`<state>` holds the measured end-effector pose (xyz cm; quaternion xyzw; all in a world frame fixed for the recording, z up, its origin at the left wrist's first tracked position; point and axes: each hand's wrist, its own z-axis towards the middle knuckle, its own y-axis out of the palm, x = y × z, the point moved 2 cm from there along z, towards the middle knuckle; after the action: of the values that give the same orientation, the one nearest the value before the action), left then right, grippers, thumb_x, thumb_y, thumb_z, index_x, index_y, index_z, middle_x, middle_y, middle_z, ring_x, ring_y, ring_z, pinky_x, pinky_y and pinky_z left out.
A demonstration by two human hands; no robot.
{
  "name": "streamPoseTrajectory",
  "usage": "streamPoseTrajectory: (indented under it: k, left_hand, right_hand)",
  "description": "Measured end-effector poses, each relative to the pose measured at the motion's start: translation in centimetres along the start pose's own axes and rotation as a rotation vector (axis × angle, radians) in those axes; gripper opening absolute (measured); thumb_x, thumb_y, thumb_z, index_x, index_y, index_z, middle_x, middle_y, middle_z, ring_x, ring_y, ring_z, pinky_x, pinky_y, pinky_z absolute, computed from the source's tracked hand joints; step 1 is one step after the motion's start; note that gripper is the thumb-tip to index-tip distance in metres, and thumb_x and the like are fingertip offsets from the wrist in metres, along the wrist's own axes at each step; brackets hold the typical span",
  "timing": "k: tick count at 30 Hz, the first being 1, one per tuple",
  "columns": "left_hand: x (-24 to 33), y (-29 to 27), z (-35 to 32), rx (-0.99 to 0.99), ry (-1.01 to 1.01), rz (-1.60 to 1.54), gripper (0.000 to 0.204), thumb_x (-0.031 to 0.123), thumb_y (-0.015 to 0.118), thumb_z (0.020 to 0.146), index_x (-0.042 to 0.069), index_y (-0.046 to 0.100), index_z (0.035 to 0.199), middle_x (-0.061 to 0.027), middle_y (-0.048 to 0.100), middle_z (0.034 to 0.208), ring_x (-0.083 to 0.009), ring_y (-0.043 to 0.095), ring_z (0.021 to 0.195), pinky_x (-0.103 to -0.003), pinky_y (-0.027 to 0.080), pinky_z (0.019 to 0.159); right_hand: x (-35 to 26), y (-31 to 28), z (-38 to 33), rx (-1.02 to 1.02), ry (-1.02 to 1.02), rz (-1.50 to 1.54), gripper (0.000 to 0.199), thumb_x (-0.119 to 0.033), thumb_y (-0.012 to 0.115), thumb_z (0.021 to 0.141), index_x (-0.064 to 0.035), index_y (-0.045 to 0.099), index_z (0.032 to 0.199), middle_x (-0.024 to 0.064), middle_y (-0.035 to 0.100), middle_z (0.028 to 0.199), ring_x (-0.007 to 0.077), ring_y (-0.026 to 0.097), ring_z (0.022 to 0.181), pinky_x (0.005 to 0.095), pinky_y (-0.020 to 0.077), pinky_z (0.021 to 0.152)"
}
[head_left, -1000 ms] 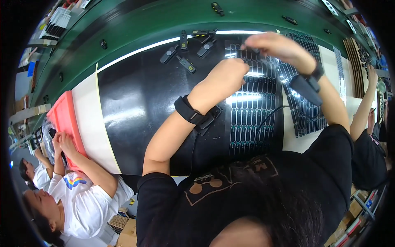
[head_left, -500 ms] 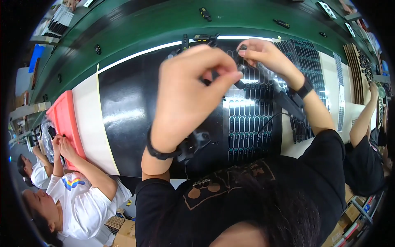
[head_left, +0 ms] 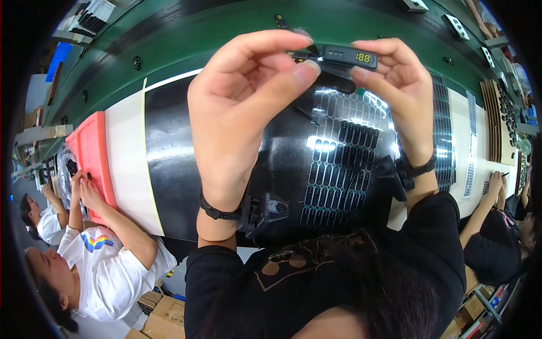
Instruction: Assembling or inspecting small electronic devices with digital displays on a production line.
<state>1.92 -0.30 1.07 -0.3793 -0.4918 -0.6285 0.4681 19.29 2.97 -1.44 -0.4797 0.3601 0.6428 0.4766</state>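
In front of me, over the far edge of the black mat (head_left: 175,164), I see a small oblong black device (head_left: 349,56) with a lit yellow digital display. My right hand (head_left: 403,85) grips its right end between thumb and fingers. At the device's left end, my left hand (head_left: 237,107) pinches with thumb and index finger around a small dark piece that is mostly hidden. Below the hands lies a clear sheet of black oblong stickers (head_left: 339,166) in rows, with several cells at its far side bare. A camera-like black unit (head_left: 268,209) is strapped at my left wrist.
A green conveyor belt (head_left: 186,42) runs along the far side, carrying several small devices. A red bin (head_left: 93,161) stands at left beside a co-worker in white (head_left: 116,265). More sticker sheets (head_left: 443,133) and cardboard dividers (head_left: 491,113) lie at right, near another co-worker in black.
Both hands have moved and turned, bringing the device's lit display into view. My left hand has gone farther forward, its fingers now at the device's left end. The conveyor's items have shifted.
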Motion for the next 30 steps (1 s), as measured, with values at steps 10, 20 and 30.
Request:
streamPoseTrajectory:
  k: [10,20,30]
  left_hand:
    - [-0.4,0.2,-0.2,0.005,-0.009,-0.055,0.038,-0.006,0.053,0.071,-0.006,0.044,0.108,0.0001,0.050,0.070,-0.0067,0.046,0.067,-0.016,0.034,0.066]
    - [-0.9,1.0,0.0,0.067,0.005,0.068,0.052,-0.008,0.054,0.069,-0.008,0.034,0.117,0.0025,0.047,0.060,-0.0052,0.045,0.061,-0.015,0.035,0.065]
    - [-0.9,1.9,-0.2,0.090,0.007,0.135,0.052,-0.010,0.055,0.068,-0.008,0.036,0.116,0.0032,0.046,0.060,-0.0036,0.043,0.059,-0.014,0.033,0.059]
  right_hand:
    - [-0.9,0.7,-1.1,-0.047,-0.199,-0.213,0.027,0.005,0.060,0.068,0.0032,0.055,0.095,0.0083,0.059,0.083,0.0093,0.058,0.068,0.0173,0.0475,0.062]
    - [-2.1,0.9,-1.5,-0.130,-0.206,-0.302,0.029,0.011,0.057,0.065,0.0096,0.052,0.094,0.0173,0.056,0.091,0.0228,0.059,0.079,0.0279,0.0518,0.067]
    - [-2.2,0.6,-1.7,-0.140,-0.160,-0.324,0.031,0.012,0.056,0.064,0.0098,0.052,0.094,0.0174,0.055,0.092,0.0225,0.057,0.082,0.0305,0.0516,0.069]
